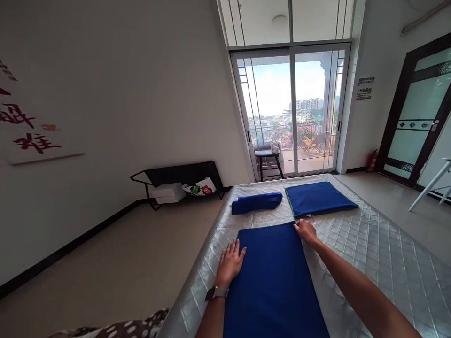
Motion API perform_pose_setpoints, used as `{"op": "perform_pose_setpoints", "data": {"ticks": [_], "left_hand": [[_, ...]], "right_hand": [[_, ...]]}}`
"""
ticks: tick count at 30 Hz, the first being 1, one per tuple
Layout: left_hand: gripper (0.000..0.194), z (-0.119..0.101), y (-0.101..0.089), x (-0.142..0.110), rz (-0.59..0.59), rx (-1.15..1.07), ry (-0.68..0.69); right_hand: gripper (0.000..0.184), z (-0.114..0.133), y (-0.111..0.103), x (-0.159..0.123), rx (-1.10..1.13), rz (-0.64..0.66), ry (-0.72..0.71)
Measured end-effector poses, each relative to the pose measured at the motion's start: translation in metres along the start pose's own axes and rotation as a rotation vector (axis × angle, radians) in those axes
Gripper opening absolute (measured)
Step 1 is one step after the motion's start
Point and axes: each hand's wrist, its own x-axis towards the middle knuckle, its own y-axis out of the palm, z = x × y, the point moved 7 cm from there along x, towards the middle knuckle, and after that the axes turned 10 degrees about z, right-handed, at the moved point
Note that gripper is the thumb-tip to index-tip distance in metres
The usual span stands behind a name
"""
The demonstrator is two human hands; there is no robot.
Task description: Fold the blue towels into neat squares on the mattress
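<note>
A long flat piece of blue cloth (269, 277) lies lengthwise in front of me on a silver quilted mattress (380, 253). On its left edge, near the far corner, my left hand (229, 263) rests with the fingers stretched out; a watch is on that wrist. At the far right corner, my right hand (305, 231) pinches the cloth's edge. Just beyond that hand lies a flat blue folded cloth (320, 199) with a green edge. A narrower blue folded cloth (257, 203) sits to its left.
Past the mattress stand a dark stool (268, 154) and sliding glass doors (291, 112). By the left wall is a black rack (179, 173) with a white box (168, 192) and a bag (200, 188). A fire extinguisher (371, 161) and white table legs (430, 185) are at the right.
</note>
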Motion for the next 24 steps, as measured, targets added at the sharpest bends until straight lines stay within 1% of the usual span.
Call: {"op": "perform_pose_setpoints", "data": {"ticks": [6, 9, 11, 14, 16, 17, 19, 21, 22, 24], "left_hand": [[0.066, -0.011, 0.0, -0.012, 0.129, -0.025, 0.066], [0.059, -0.015, -0.01, -0.019, 0.138, -0.069, 0.087], [0.051, -0.015, -0.021, -0.024, 0.141, -0.098, 0.083], [0.036, -0.014, -0.032, -0.033, 0.217, -0.127, 0.068], [0.029, -0.013, -0.034, -0.039, 0.28, -0.138, 0.063], [0.027, -0.013, -0.035, -0.041, 0.305, -0.144, 0.058], [0.024, -0.012, -0.034, -0.045, 0.348, -0.164, 0.039], [0.024, -0.011, -0.033, -0.048, 0.372, -0.212, 0.01], [0.025, -0.01, -0.032, -0.051, 0.366, -0.233, -0.005], [0.024, -0.009, -0.035, -0.059, 0.27, -0.256, -0.023]], "right_hand": [[0.029, -0.016, -0.018, 0.007, -0.039, -0.054, 0.005], [0.028, -0.014, -0.025, 0.001, -0.063, -0.087, -0.02], [0.028, -0.012, -0.025, -0.013, -0.08, -0.11, -0.05], [0.022, -0.013, -0.01, -0.054, -0.129, -0.098, -0.151], [0.017, -0.019, 0.009, -0.093, -0.184, -0.023, -0.25], [0.016, -0.026, 0.02, -0.114, -0.196, 0.03, -0.26], [0.015, -0.046, 0.04, -0.153, -0.197, 0.128, -0.216], [0.015, -0.062, 0.054, -0.184, -0.144, 0.184, -0.182], [0.016, -0.068, 0.058, -0.196, -0.12, 0.193, -0.167], [0.016, -0.076, 0.064, -0.209, -0.087, 0.181, -0.144]]}}
